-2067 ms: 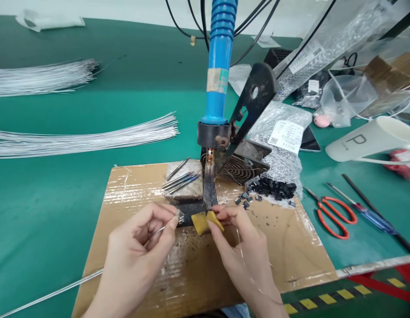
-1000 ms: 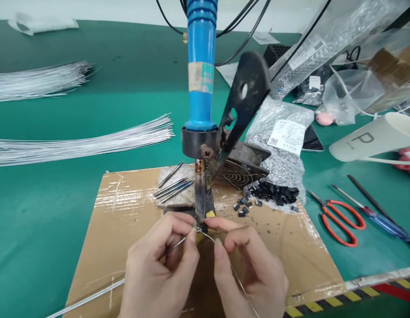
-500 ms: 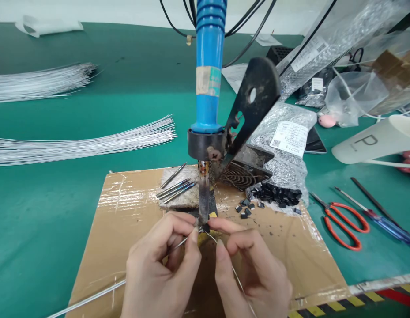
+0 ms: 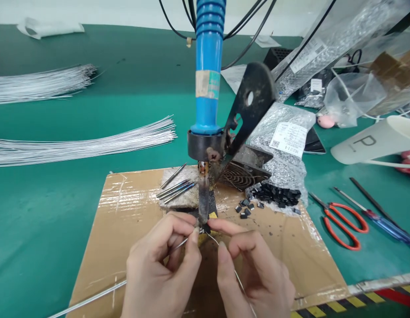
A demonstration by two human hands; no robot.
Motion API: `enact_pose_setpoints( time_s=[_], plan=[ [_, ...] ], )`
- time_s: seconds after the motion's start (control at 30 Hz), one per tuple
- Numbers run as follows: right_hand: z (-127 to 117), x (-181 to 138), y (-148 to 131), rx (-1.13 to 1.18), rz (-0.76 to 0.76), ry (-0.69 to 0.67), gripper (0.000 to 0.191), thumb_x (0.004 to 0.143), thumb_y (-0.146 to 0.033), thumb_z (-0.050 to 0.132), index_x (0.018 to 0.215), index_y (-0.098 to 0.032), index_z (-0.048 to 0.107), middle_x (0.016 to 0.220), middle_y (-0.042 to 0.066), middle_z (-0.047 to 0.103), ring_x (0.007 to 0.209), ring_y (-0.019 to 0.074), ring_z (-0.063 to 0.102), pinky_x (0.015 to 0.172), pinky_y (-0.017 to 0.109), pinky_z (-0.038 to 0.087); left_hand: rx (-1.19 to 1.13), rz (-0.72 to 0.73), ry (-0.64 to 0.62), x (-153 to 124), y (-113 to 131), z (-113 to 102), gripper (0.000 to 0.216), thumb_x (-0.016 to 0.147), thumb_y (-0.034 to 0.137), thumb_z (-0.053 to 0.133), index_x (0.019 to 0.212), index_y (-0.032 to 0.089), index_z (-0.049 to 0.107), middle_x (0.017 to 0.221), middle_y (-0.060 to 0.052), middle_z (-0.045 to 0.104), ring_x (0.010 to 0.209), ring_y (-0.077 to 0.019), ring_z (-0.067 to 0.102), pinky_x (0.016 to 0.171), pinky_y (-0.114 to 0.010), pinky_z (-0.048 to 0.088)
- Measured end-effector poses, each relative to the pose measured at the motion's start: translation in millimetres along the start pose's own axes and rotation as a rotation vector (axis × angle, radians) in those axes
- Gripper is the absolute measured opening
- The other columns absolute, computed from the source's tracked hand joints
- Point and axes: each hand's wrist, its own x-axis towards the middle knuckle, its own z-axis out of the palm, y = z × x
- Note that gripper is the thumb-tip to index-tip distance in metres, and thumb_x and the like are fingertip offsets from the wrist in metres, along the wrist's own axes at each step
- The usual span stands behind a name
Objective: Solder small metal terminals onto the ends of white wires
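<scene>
A soldering iron (image 4: 208,108) with a blue handle hangs upright in a black clamp, its tip end down between my hands. My left hand (image 4: 161,269) is closed in a pinch on a white cable (image 4: 95,297), whose end sits right under the tip. Thin, silvery solder wire (image 4: 239,280) runs through the fingers of my right hand (image 4: 257,269), closed on it, and its end reaches the same spot. My right index finger points in close beside the hot metal. Fingertips partly hide the small joint, so its detail cannot be made out.
Beneath the iron lies a cardboard sheet (image 4: 102,234). Spare iron tips (image 4: 176,190) and a small fan (image 4: 242,174) stand behind it. Black connectors (image 4: 276,195) spill from a bag at right, near orange-handled cutters (image 4: 347,221) and a screwdriver (image 4: 386,223). White wire bundles (image 4: 82,143) lie left.
My right thumb and hand have shifted very slightly to the right along the solder wire. The left hand holds its place, and the view has drifted a little.
</scene>
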Motion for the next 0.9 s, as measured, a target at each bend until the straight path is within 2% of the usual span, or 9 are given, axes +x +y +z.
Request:
enact_pose_setpoints(
  time_s=[0.1,0.27,0.4,0.5,0.73,0.9],
  plan=[
    [0,0,1,0.032,-0.003,-0.002,0.018,0.089,-0.016,0.067,0.078,-0.026,0.056,0.105,-0.001,0.083,0.084,0.0152,0.080,0.082,0.024,0.064,0.014,0.018,0.003,1,-3,-2,0.015,0.090,0.023,0.065,0.075,0.023,0.064,0.088,0.001,0.070,0.070,-0.0109,0.067,0.060,-0.017,0.052],
    [1,0,1,0.019,-0.004,0.004,0.019,0.089,-0.016,0.067,0.077,-0.026,0.056,0.103,0.001,0.083,0.082,0.0162,0.080,0.081,0.025,0.064,0.052,0.095,-0.076,3,-8,-8,0.011,0.091,0.024,0.066,0.080,0.023,0.068,0.087,-0.001,0.070,0.067,-0.0124,0.068,0.053,-0.017,0.051],
    [2,0,-1,0.015,0.016,0.010,0.018,0.089,-0.016,0.066,0.078,-0.026,0.056,0.105,-0.005,0.083,0.083,0.0123,0.079,0.082,0.021,0.062,0.006,0.021,-0.004,1,-4,-4,0.014,0.090,0.024,0.066,0.076,0.023,0.066,0.092,-0.001,0.068,0.075,-0.0127,0.068,0.060,-0.017,0.053],
    [2,-1,-1,0.023,0.024,0.010,0.019,0.088,-0.015,0.067,0.078,-0.026,0.056,0.105,-0.003,0.083,0.083,0.0129,0.079,0.083,0.022,0.062,-0.013,-0.006,0.016,0,0,0,0.014,0.088,0.024,0.066,0.074,0.023,0.065,0.092,0.000,0.067,0.078,-0.0127,0.066,0.064,-0.016,0.054],
    [0,-1,-1,0.018,0.020,-0.007,0.019,0.089,-0.016,0.067,0.077,-0.026,0.055,0.104,0.001,0.083,0.083,0.0171,0.080,0.084,0.028,0.064,-0.016,0.000,0.021,1,0,0,0.014,0.088,0.025,0.067,0.074,0.022,0.065,0.090,-0.002,0.067,0.073,-0.0136,0.066,0.057,-0.018,0.052],
    [0,-1,0,0.042,0.018,-0.005,0.018,0.088,-0.015,0.067,0.078,-0.026,0.056,0.104,0.001,0.083,0.084,0.0166,0.080,0.082,0.027,0.064,-0.028,-0.009,0.023,0,3,1,0.014,0.087,0.024,0.066,0.073,0.023,0.065,0.090,0.000,0.068,0.075,-0.0126,0.065,0.058,-0.016,0.052]
  ],
)
